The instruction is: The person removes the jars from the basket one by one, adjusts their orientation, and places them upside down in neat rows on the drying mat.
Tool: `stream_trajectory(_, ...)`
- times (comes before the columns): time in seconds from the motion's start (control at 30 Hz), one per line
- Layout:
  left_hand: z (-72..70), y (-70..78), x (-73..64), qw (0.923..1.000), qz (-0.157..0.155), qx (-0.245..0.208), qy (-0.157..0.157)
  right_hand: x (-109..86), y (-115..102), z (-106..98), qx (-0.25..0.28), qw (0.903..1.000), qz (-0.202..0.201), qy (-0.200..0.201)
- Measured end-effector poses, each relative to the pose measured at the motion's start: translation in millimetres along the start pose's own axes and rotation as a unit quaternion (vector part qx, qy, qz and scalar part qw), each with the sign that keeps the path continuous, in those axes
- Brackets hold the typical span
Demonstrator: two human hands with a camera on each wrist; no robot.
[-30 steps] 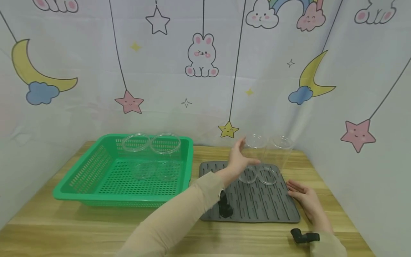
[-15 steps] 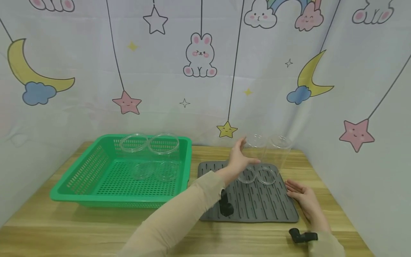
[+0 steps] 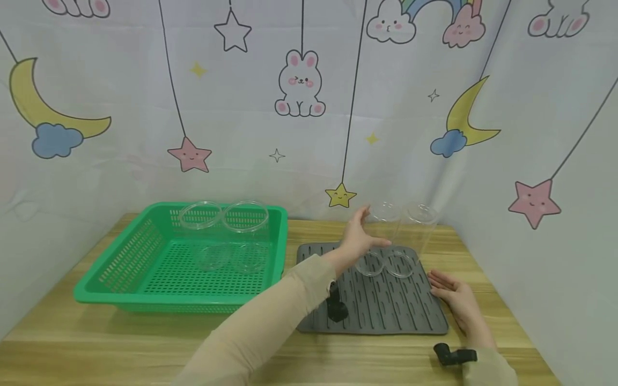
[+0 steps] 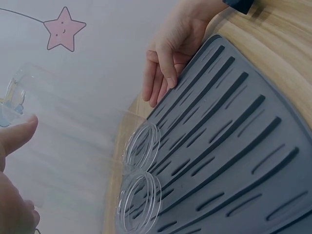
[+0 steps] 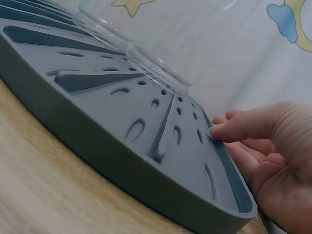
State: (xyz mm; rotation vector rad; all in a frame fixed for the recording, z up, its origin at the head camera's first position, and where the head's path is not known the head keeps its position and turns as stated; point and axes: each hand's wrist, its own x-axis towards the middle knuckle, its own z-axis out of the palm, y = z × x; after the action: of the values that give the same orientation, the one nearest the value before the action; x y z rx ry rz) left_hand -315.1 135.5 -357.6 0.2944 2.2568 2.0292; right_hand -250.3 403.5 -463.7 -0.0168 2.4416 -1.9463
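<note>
Two tall clear cups stand rim down, side by side, on a grey ridged drying mat (image 3: 376, 311). My left hand (image 3: 358, 238) holds the left cup (image 3: 370, 264), thumb on the near side and fingers reaching behind it. In the left wrist view the thumb (image 4: 19, 136) shows in front of the clear wall. The right cup (image 3: 402, 265) stands close beside it. My right hand (image 3: 458, 300) rests along the mat's right edge, fingers fairly straight. Its thumb (image 5: 229, 129) is at the mat's raised rim in the right wrist view.
A green plastic basket (image 3: 169, 297) stands at left on the wooden table (image 3: 120, 343). Two more clear cups (image 3: 245, 217) stand upright inside it, rims up. A white cloth wall (image 3: 241, 107) with printed stars and bunnies rises behind the table.
The head view has shifted slightly. Both hands and the cups stay where they were.
</note>
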Motion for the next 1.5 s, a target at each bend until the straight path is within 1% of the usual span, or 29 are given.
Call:
stream_trajectory(0.43,-0.4,0.3,-0.9,1.0,0.007,0.003,-0.005,-0.7,-1.5,1.7,-0.024,0.9997,0.006,-0.001)
stream_trajectory(0.67,-0.2,-0.7,-0.9,0.9999,0.008,0.011,-0.003,-0.4,-1.9,1.5,-0.015,0.9998,0.009,0.003)
stream_trajectory(1.0,-0.4,-1.2,-2.1,0.9998,0.008,0.019,0.0,-0.4,-2.5,1.6,-0.022,0.9997,0.005,0.001)
stream_trajectory(1.1,-1.9,-0.2,-3.3,0.9998,0.004,0.017,0.002,-0.1,-2.1,1.7,-0.018,0.9998,0.004,0.0)
stream_trajectory(1.33,-7.8,5.7,-7.6,0.9998,0.003,0.015,0.01,0.7,0.5,-0.1,0.014,0.9999,-0.007,0.0)
stream_trajectory(1.5,-16.6,11.5,-13.7,0.9999,-0.004,0.002,0.013,0.0,0.4,-0.3,0.008,1.0,-0.006,-0.003)
